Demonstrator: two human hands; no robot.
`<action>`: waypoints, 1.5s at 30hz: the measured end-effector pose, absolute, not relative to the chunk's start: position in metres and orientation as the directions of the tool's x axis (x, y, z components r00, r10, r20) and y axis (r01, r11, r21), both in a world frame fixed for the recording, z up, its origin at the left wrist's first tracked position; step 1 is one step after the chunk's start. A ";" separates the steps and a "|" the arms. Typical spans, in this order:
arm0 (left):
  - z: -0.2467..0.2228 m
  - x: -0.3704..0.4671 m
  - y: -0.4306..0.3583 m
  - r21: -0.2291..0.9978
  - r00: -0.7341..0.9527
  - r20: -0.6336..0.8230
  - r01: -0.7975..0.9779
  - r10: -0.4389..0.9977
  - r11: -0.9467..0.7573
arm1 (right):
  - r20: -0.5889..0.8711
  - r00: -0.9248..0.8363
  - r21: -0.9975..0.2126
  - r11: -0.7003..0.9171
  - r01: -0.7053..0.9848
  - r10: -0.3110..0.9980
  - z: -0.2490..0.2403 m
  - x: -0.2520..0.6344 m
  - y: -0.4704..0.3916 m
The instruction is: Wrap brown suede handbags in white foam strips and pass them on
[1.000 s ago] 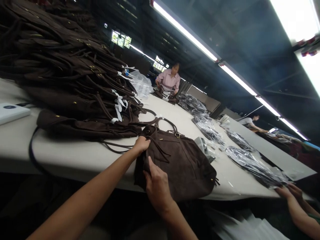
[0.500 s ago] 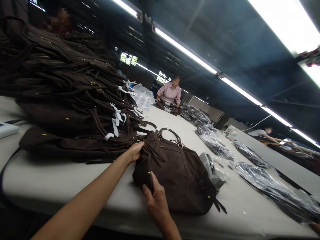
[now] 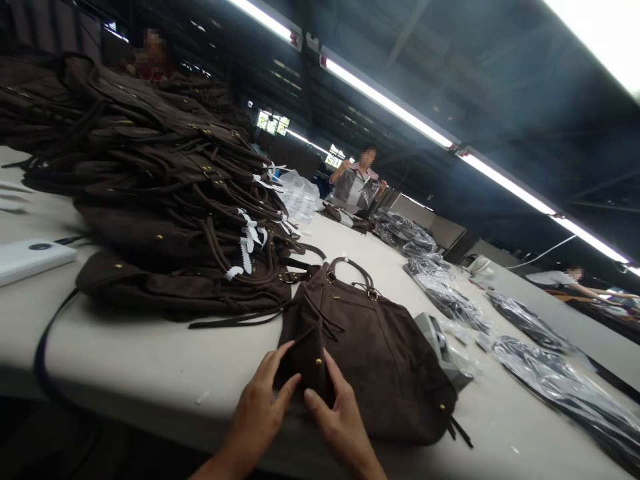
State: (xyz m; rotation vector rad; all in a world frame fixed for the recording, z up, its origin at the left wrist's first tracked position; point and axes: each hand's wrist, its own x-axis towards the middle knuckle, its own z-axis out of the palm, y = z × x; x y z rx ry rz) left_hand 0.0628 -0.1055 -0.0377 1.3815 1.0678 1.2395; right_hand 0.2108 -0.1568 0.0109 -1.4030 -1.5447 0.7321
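A dark brown handbag [image 3: 385, 373] lies on the table with its end panel turned toward me. My left hand [image 3: 263, 393] grips the left edge of that end, fingers along the side and thumb on the panel. On the opposite edge, my right hand [image 3: 340, 407] pinches the fabric between thumb and fingers, close to a small gold stud [image 3: 319, 362]. Two looped handles [image 3: 357, 267] stand up at the bag's top. Thin dark cords hang over its upper end.
Brown bags are heaped in a tall pile [image 3: 165, 180] at left, white tags on their handles. A white device [image 3: 37, 260] lies left; a grey tape dispenser [image 3: 440, 347] stands behind the bag. Plastic-wrapped bags [image 3: 560, 387] line the right. Across the table, a person [image 3: 363, 173] holds clear plastic.
My left hand has come down from the bag's upper corner to its lower end, beside my right hand. The person across the table has lifted a clear plastic bag.
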 end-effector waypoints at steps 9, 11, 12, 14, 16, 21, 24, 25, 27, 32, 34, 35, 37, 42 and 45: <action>-0.032 0.060 -0.092 0.964 0.138 0.261 -0.084 0.955 -0.251 | 0.467 -0.229 -0.462 0.457 0.760 0.854 0.081 0.242 -0.066; -0.030 0.061 -0.099 0.959 0.152 0.273 -0.117 0.950 -0.257 | 0.368 -0.456 -0.290 0.566 0.772 0.810 0.086 0.235 -0.033; -0.028 0.062 -0.103 0.958 0.156 0.276 -0.127 0.948 -0.258 | 0.287 -0.544 -0.238 0.609 0.757 0.788 0.087 0.231 -0.017; -0.025 0.064 -0.107 0.958 0.141 0.279 -0.116 0.950 -0.264 | 0.121 -0.659 -0.167 0.670 0.723 0.742 0.083 0.222 0.011; -0.022 0.065 -0.105 0.963 0.096 0.267 -0.062 0.959 -0.262 | -0.039 -0.704 -0.078 0.700 0.710 0.710 0.075 0.214 0.032; -0.022 0.058 -0.082 0.979 0.119 0.198 0.033 0.973 -0.203 | -0.361 -0.571 0.274 0.669 0.691 0.737 0.053 0.203 0.056; -0.027 0.056 -0.079 0.971 0.104 0.238 0.002 0.966 -0.239 | -0.388 -0.543 0.320 0.661 0.679 0.745 0.041 0.198 0.060; -0.030 0.056 -0.081 0.967 0.089 0.256 -0.020 0.963 -0.255 | -0.386 -0.548 0.324 0.665 0.673 0.742 0.037 0.196 0.061; -0.035 0.057 -0.089 0.961 0.070 0.275 -0.053 0.959 -0.271 | -0.367 -0.584 0.324 0.689 0.649 0.723 0.029 0.192 0.064; -0.040 0.063 -0.105 0.969 -0.027 0.245 -0.024 0.969 -0.245 | -0.317 -0.707 0.235 0.774 0.588 0.633 0.007 0.185 0.071; -0.035 0.068 -0.103 0.976 -0.062 0.213 -0.029 0.975 -0.215 | -0.304 -0.713 0.208 0.775 0.597 0.632 0.001 0.185 0.071; -0.031 0.071 -0.101 0.981 -0.080 0.191 -0.025 0.978 -0.193 | -0.293 -0.715 0.198 0.772 0.604 0.635 -0.001 0.186 0.071; -0.022 0.079 -0.093 0.988 -0.126 0.157 0.017 0.979 -0.156 | -0.246 -0.723 0.159 0.763 0.627 0.646 -0.001 0.186 0.069; -0.010 0.088 -0.076 0.958 -0.143 0.184 0.249 0.973 -0.144 | -0.166 -0.691 0.047 0.705 0.707 0.704 0.008 0.186 0.064; -0.011 0.082 -0.073 0.926 -0.051 0.226 0.321 0.973 -0.199 | -0.143 -0.615 0.021 0.623 0.782 0.776 0.012 0.184 0.062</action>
